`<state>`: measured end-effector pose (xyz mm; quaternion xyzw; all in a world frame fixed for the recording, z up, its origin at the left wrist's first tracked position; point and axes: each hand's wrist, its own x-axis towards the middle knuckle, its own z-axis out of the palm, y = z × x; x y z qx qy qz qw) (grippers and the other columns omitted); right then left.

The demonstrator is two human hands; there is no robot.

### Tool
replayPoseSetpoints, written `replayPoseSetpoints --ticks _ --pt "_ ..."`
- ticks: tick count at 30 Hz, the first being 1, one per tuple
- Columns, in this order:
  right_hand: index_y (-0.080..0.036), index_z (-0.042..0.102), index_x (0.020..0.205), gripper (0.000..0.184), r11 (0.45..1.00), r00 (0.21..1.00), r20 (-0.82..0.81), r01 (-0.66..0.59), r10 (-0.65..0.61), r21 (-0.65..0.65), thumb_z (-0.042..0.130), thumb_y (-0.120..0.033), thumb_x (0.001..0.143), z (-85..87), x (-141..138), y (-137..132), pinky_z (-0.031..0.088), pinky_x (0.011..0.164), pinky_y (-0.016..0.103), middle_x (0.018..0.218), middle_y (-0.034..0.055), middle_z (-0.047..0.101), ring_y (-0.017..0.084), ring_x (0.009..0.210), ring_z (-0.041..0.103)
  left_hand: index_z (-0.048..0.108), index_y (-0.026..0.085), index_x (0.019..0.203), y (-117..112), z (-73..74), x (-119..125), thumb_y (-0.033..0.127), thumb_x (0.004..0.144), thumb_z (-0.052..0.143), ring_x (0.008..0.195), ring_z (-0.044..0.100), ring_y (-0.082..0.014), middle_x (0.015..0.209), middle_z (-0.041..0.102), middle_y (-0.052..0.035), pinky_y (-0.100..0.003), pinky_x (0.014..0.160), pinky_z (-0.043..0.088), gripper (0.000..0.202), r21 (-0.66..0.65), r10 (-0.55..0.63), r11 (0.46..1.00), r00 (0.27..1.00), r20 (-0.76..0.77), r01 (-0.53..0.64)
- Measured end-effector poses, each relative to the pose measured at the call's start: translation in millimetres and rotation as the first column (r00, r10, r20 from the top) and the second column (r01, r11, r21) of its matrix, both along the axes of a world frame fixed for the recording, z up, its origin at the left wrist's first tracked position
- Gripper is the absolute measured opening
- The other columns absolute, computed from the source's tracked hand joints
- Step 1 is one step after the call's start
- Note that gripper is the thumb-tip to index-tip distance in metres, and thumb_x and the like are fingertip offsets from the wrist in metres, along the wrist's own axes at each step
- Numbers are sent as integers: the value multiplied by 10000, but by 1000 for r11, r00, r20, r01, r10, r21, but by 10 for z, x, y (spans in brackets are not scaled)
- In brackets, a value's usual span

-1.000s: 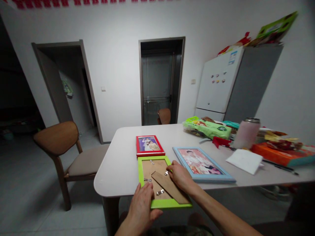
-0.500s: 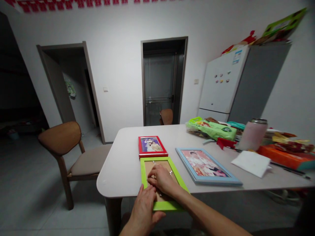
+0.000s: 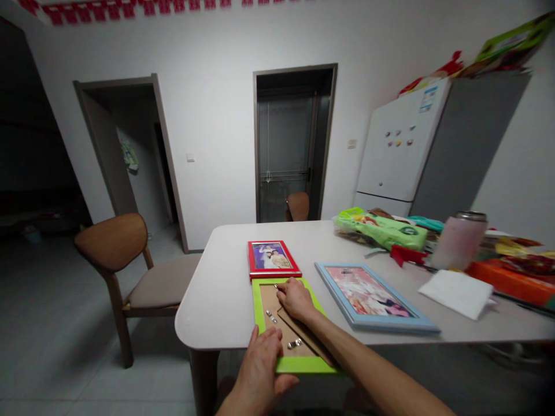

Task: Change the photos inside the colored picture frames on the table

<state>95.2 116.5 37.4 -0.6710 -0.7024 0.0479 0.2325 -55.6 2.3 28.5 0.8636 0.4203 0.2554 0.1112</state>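
- Right hand (image 3: 297, 300) has moved since half a second ago: off the middle of the green frame (image 3: 259, 306), up to its far clip (image 3: 276, 286). Left hand (image 3: 260, 361) hasn't left the near-left corner.
- Tabletop (image 3: 225, 277): pale, rounded corner at the near left. Red frame (image 3: 271, 258) photo-up just beyond the green one, blue frame (image 3: 373, 293) photo-up to its right.
- Right side cluttered — green pack (image 3: 385, 231), pink bottle (image 3: 459, 242), white paper (image 3: 455, 293), orange box (image 3: 511, 283).
- Room: white wall (image 3: 208, 115), two dark doorways, wooden chair (image 3: 110, 242) at left, fridge (image 3: 396, 150) back right. Dim at far left.
- Green frame is back-up, near edge overhanging the tabletop. Brown support leg (image 3: 309, 335) lies slanted across the back, partly under the right forearm.
- Right fingers bunched at the far clip, touching or nearly — can't tell if they pinch it.
- Left fingers over the left rim and backing, thumb spread apart by the near edge; can't tell if the rim is gripped.
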Motion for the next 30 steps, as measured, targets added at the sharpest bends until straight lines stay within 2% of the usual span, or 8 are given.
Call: replayPoseSetpoints --ticks 4,9,12,15,18,21,26,30 --pt "-190 657 826 295 999 1000 0 10 -10 -31 451 -382 737 -14 0 18 317 621 248 842 65 609 152 729 495 415 105 1134 21 -56 -7 204 517 739 1077 445 -262 1125 523 -156 -525 956 249 704 29 0 1000 1000 31 0" --pt "-208 640 915 294 1000 1000 1 -30 30 4 419 -313 752 67 -19 -31 332 671 260 881 76 602 180 823 499 418 126 1132 26 -67 -8 209 519 734 1072 449 -268 1115 530 -150 -536 947 252 695 45 -5 999 1000 31 4" --pt "-203 598 1000 323 996 997 0 -74 74 40 421 -294 746 136 39 -153 337 717 256 918 76 593 175 853 499 425 129 1129 45 -67 -12 207 519 727 1070 450 -282 1112 532 -156 -547 933 266 685 48 -19 999 1000 11 18" --pt "-179 559 1048 372 992 994 -12 -106 107 72 435 -327 730 180 180 -396 334 755 254 961 84 578 178 892 491 427 127 1127 66 -77 -16 207 519 721 1071 448 -286 1112 530 -163 -547 927 273 680 52 -38 998 999 -3 38" --pt "-200 593 970 374 980 980 -4 -200 200 16 517 -375 648 212 307 -681 349 713 243 904 70 586 178 828 510 427 129 1119 56 -71 -5 206 515 721 1068 451 -282 1112 531 -160 -545 925 275 676 56 -27 998 1000 0 27" --pt "-214 610 903 316 965 965 -3 -261 261 -35 535 -299 609 256 321 -854 355 654 221 831 50 592 161 751 520 428 113 1104 31 -52 14 168 513 718 1090 429 -282 1144 503 -172 -542 933 263 661 58 -7 998 1000 -15 8" --pt "-194 627 766 216 975 975 -51 -217 215 -40 488 -229 605 366 248 -861 349 603 198 797 51 615 146 700 526 442 90 1067 44 -88 11 208 519 720 1171 304 -313 1250 360 -233 -517 939 271 626 41 -19 999 1000 -11 19" --pt "-191 640 721 202 978 978 -9 -207 207 -23 480 -240 608 496 286 -835 348 599 203 759 58 617 149 678 521 341 96 1173 64 -76 29 268 662 598 1205 251 -269 1306 274 -214 -461 963 267 597 4 10 1000 985 171 -11"
